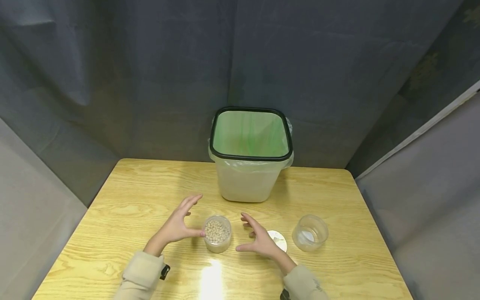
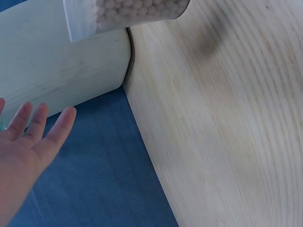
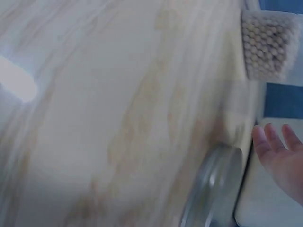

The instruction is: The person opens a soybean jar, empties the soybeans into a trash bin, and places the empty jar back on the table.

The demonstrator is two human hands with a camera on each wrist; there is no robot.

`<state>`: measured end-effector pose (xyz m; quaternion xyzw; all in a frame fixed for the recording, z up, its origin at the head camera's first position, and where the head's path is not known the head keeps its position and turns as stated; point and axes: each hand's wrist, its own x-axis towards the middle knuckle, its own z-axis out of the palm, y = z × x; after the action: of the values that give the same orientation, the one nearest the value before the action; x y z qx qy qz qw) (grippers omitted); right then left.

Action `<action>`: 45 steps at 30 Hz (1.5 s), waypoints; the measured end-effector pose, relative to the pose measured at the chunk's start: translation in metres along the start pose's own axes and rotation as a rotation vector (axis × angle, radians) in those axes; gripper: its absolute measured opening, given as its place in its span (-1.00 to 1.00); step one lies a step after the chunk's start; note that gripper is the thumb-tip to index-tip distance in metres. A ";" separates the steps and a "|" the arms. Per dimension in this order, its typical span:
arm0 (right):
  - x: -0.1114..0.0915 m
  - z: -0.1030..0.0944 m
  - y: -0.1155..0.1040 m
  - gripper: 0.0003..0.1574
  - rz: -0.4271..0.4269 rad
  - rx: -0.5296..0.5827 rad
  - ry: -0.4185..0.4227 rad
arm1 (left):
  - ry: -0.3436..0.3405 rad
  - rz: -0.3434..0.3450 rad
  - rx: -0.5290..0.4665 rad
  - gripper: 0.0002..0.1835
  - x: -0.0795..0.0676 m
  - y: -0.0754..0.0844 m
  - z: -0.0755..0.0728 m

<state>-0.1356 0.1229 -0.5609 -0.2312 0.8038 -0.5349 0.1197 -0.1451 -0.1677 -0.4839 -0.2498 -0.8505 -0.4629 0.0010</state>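
A clear jar (image 1: 217,234) full of small, round, cream-coloured balls stands on the table between the two hands. My left hand (image 1: 176,226) is left of it with fingers spread and thumb stretched toward the jar. In the head view the thumb tip overlaps the jar's rim; I cannot tell whether it touches. On the other side, my right hand (image 1: 258,239) is apart from the jar, thumb and fingers spread. Partly behind that hand lies a white round lid (image 1: 279,241). The left wrist view shows the ball-filled jar (image 2: 137,9) at the top, above the fingers (image 2: 57,135).
Behind the jar stands a bin (image 1: 245,183) with a black rim and a pale green liner. A second clear container (image 1: 310,233), with something white visible in its base, stands to the right on the wooden table (image 1: 131,200). Grey cloth (image 1: 168,83) hangs behind.
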 end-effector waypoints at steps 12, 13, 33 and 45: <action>0.025 0.029 0.009 0.31 0.029 -0.024 -0.062 | -0.008 -0.023 -0.016 0.06 -0.005 -0.005 0.003; 0.027 0.031 0.009 0.32 0.034 -0.018 -0.071 | -0.009 -0.027 -0.020 0.06 -0.006 -0.005 0.003; 0.037 0.053 -0.002 0.22 0.064 0.036 0.003 | -0.013 -0.034 -0.158 -0.01 -0.002 -0.010 0.011; 0.036 0.028 -0.028 0.19 -0.039 -0.031 0.088 | -0.033 -0.009 -0.392 -0.04 0.006 0.015 0.019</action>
<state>-0.1475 0.0737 -0.5443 -0.2251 0.8118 -0.5342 0.0700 -0.1395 -0.1432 -0.4818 -0.2491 -0.7452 -0.6153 -0.0637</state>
